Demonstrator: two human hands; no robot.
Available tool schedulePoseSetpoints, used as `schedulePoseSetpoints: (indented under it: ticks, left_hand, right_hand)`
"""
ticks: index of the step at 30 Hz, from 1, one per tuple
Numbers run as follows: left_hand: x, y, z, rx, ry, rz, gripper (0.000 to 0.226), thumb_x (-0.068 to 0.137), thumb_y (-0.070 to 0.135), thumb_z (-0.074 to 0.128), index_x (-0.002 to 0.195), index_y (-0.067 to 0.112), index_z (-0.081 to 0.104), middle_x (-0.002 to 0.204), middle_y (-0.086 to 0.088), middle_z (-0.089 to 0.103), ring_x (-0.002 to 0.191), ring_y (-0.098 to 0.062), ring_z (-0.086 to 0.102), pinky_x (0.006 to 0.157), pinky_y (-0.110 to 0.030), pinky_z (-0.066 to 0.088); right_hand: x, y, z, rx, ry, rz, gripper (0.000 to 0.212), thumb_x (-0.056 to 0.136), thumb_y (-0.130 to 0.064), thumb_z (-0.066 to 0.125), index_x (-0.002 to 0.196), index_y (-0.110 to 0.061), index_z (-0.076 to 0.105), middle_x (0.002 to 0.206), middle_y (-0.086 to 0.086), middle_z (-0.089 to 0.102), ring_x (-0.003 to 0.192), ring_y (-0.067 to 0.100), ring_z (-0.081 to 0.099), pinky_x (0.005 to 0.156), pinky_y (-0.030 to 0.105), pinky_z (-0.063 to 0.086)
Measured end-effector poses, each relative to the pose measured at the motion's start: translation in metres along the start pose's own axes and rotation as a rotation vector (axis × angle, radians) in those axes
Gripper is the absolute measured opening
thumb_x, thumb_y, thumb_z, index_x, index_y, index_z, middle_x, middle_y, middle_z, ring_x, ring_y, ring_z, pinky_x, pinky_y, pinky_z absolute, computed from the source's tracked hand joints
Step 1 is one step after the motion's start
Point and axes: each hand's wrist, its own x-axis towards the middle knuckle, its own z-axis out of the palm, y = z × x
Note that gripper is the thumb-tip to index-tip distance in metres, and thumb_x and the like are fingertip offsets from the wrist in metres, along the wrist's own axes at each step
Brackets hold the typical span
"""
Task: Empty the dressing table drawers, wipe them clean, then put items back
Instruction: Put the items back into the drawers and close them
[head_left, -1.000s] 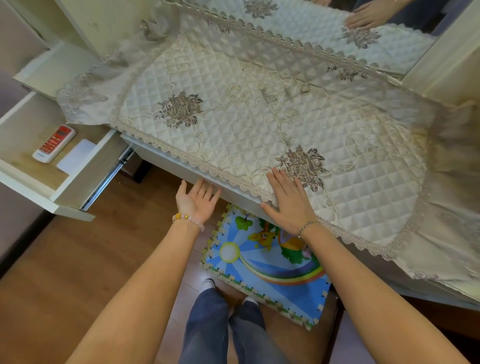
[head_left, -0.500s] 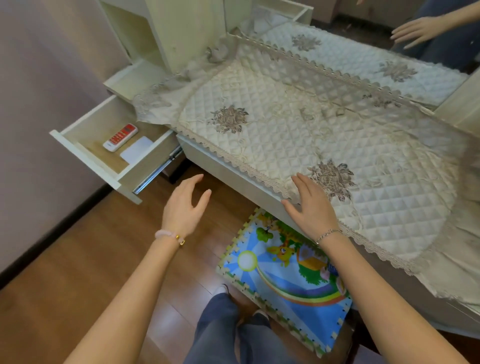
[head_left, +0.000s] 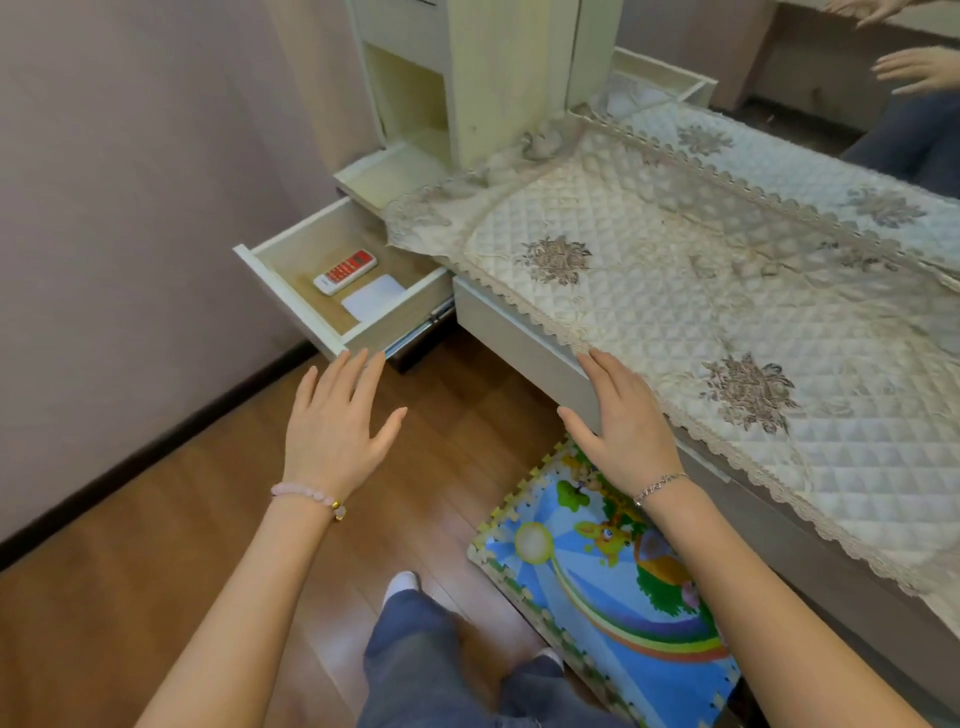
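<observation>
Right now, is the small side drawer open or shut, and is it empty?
Open, not empty: the drawer is pulled out, holding a remote and a white card.

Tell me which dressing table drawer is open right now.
The left side drawer is pulled out, showing a red-and-white remote and a white card inside. The wide centre drawer under the quilted cloth is shut.

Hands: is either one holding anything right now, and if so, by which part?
Nothing is held. The left hand hovers open near the open drawer; the right hand is open by the dressing table's front edge.
</observation>
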Motion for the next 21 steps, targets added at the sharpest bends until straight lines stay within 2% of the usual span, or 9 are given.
schedulePoseSetpoints:
  ticks: [4, 9, 12, 21]
  left_hand:
    - [0.002, -0.041, -0.006, 0.001, 0.016, -0.039, 0.068, 0.088, 0.054, 0.029, 0.138, 0.010, 0.044, 0.139, -0.011, 0.049, 0.133, -0.028, 0.040, 0.110, -0.046, 0.025]
    - [0.015, -0.110, -0.004, 0.015, 0.001, -0.040, 0.067, 0.088, 0.054, 0.030, 0.139, 0.012, 0.043, 0.140, -0.009, 0.048, 0.133, -0.026, 0.039, 0.110, -0.045, 0.025]
    - [0.027, -0.150, -0.002, -0.006, -0.009, -0.025, 0.067, 0.088, 0.054, 0.030, 0.139, 0.012, 0.043, 0.140, -0.008, 0.047, 0.134, -0.025, 0.038, 0.111, -0.045, 0.025]
    - [0.061, -0.233, 0.006, -0.052, -0.001, 0.002, 0.065, 0.088, 0.052, 0.031, 0.137, 0.011, 0.046, 0.139, -0.007, 0.050, 0.133, -0.025, 0.040, 0.111, -0.045, 0.027]
  right_hand:
    - [0.022, -0.044, 0.009, 0.000, 0.008, -0.022, 0.066, 0.091, -0.050, 0.040, 0.145, -0.014, 0.028, 0.150, 0.005, 0.031, 0.138, 0.021, 0.029, 0.114, 0.042, 0.025]
    - [0.054, -0.104, 0.031, 0.000, -0.028, -0.017, 0.065, 0.094, -0.047, 0.041, 0.148, -0.018, 0.021, 0.155, 0.001, 0.022, 0.143, 0.016, 0.018, 0.118, 0.035, 0.014]
    - [0.073, -0.139, 0.047, 0.002, -0.041, 0.005, 0.065, 0.094, -0.047, 0.041, 0.148, -0.019, 0.020, 0.155, 0.000, 0.021, 0.143, 0.015, 0.017, 0.118, 0.039, 0.016]
    - [0.124, -0.205, 0.080, 0.006, -0.043, 0.069, 0.065, 0.094, -0.046, 0.041, 0.148, -0.019, 0.019, 0.155, 0.000, 0.020, 0.144, 0.014, 0.014, 0.119, 0.037, 0.011]
